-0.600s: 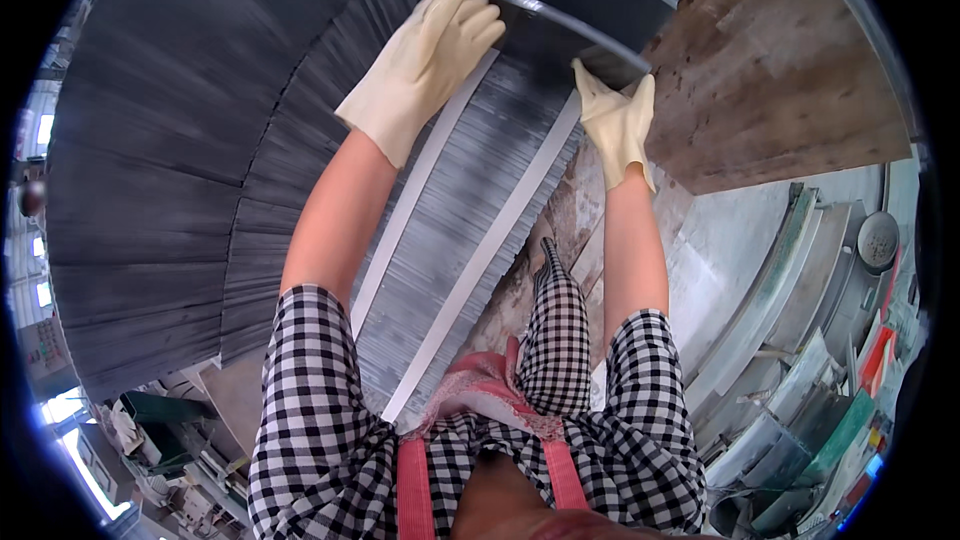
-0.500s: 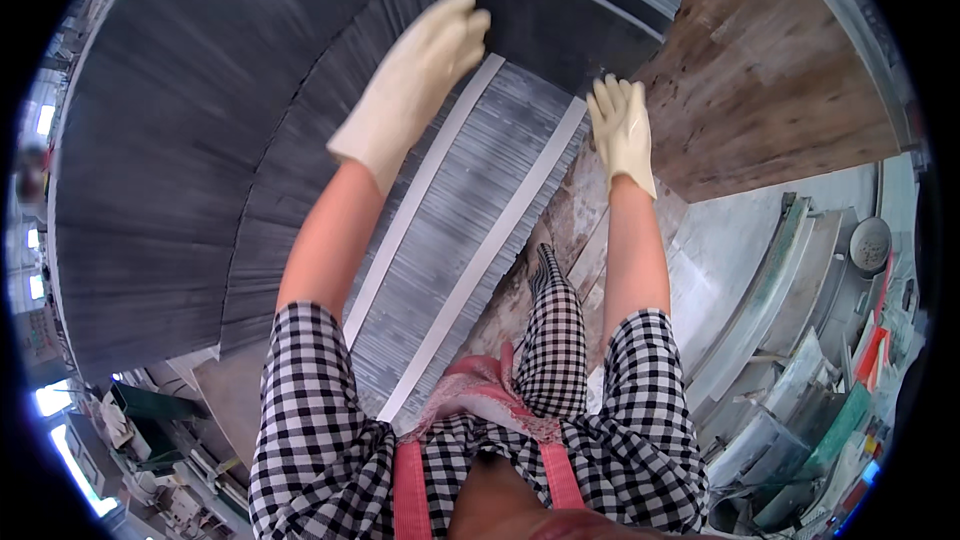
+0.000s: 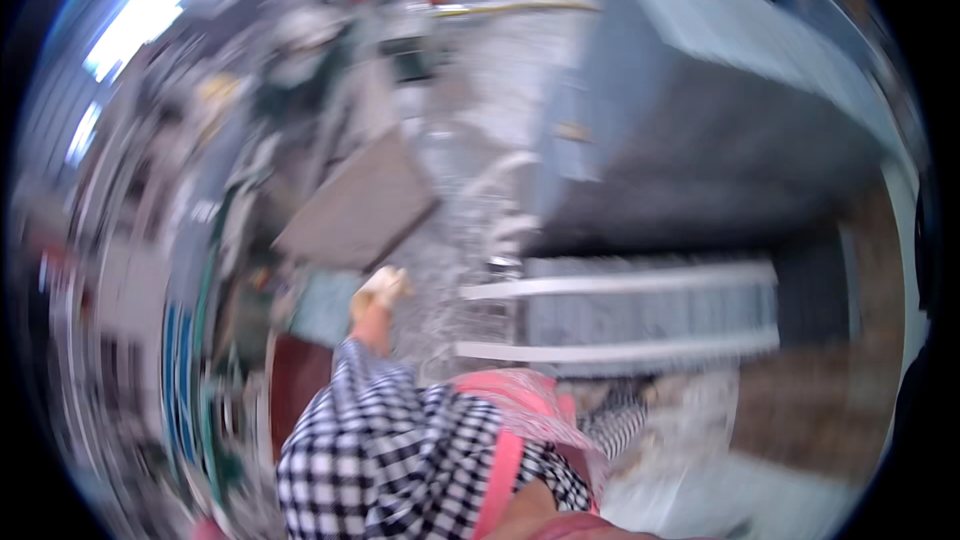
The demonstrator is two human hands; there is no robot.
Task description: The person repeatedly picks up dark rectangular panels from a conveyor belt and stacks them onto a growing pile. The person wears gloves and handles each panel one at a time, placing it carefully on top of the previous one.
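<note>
My left hand (image 3: pixel 383 288), in a cream glove, hangs over the floor at the middle left. It is smeared by motion, and its fingers cannot be made out. I see nothing plainly held in it. My right hand is outside the picture. To the right lies a row of thin grey sheets (image 3: pixel 650 312) packed edge to edge, with two white strips (image 3: pixel 625 283) running along it. A dark upright panel (image 3: pixel 815 292) closes its far right end. The left hand is well apart from the row.
A tall stack of dark grey sheets (image 3: pixel 740 150) rises behind the row. A wooden board wall (image 3: pixel 820 420) stands at the right. A tan board (image 3: pixel 362 198) lies beyond my left hand, and a dark red panel (image 3: pixel 298 380) is beside my left sleeve.
My view has swung sharply to the left, blurring everything. My left hand has come away from the dark panel and lowered. The right hand, earlier beside that panel, has left the picture.
</note>
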